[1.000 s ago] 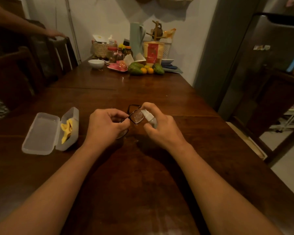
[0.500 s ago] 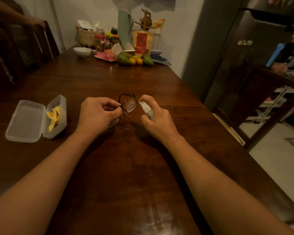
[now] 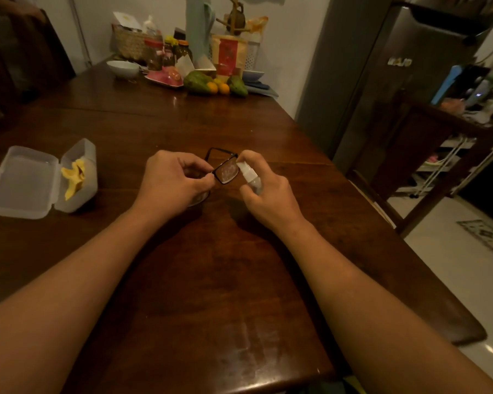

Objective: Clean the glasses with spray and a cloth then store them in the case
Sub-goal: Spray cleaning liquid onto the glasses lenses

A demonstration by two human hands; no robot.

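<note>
Pinching glasses (image 3: 225, 172) in left hand (image 3: 171, 180), gripping spray bottle (image 3: 250, 177) in right hand (image 3: 268, 199), nozzle beside a lens.
At nine o'clock from the hands, open case (image 3: 23, 182) holding yellow cloth (image 3: 73, 177).

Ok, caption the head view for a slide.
Left hand holds glasses while right hand aims spray bottle at a lens; case lies open.

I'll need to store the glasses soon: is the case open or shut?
Open: the case lies with both halves spread apart, the yellow cloth showing in one.
</note>
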